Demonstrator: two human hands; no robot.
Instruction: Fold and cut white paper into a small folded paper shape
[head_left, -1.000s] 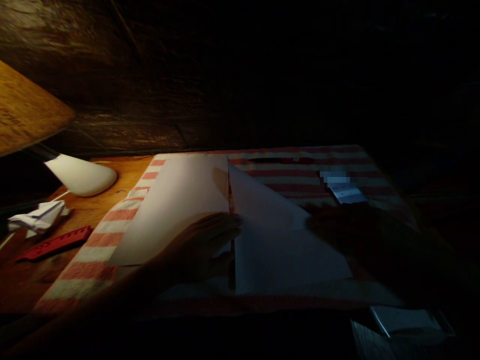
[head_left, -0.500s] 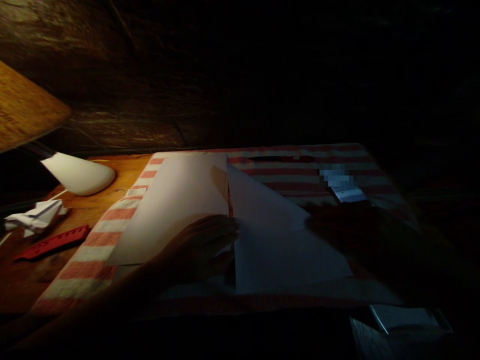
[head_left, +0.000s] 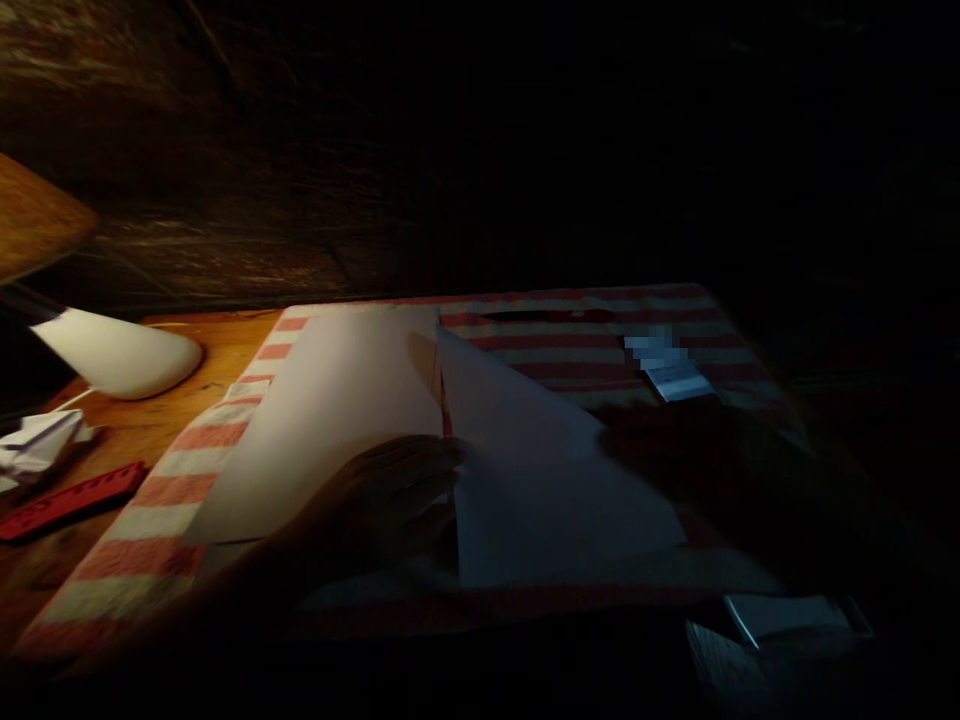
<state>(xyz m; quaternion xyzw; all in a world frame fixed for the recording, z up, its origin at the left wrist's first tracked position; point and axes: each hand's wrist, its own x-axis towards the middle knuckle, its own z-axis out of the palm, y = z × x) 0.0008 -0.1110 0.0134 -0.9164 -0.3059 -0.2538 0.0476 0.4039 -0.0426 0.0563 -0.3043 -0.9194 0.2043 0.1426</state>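
Observation:
A white sheet of paper lies on a red-and-white striped cloth. My left hand rests over its lower right part, fingers stretched to the right and lying together. Those fingertips meet the edge of a second, slanted white paper piece. Between the two papers a narrow gap shows the cloth. At the slanted piece's right edge is my right hand, touching or overlapping it. Deep shadow hides the right fingers, so their grip cannot be made out.
A lamp with a white base and a tan shade lights the left side. Crumpled white paper and a red notched strip lie on the wooden table. A dark, slim object and a partly blurred packet are farther back.
The whole view has shifted, so the lamp, cloth and papers sit slightly farther left. Both hands stay in nearly the same places on the papers.

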